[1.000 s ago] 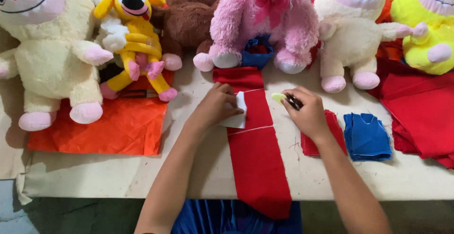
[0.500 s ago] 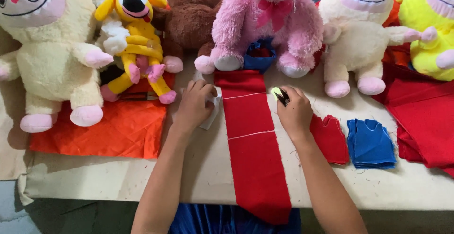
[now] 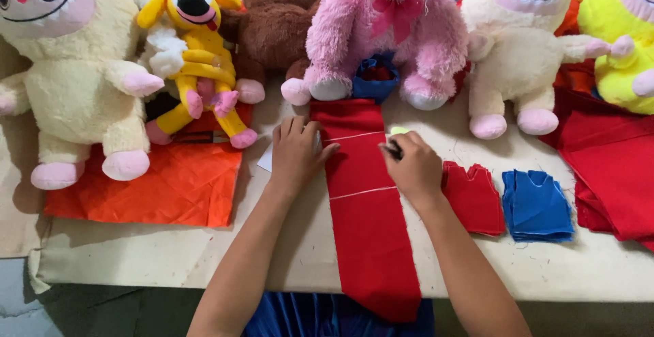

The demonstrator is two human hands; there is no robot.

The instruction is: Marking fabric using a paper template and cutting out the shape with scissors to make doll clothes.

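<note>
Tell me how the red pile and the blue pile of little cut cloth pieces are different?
The red pile is red and lies right beside the right hand; the blue pile is blue and lies farther out, toward the big red cloth. The red pile's top edge looks more jagged, the blue pile's neater. Both are small stacks of cut cloth shaped like tiny vests, flat on the table.

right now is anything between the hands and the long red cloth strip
Nothing visible. The left hand lies flat on a white card at the red strip's left edge, and the right hand, holding a pale chalk piece, rests on its right edge.
</note>
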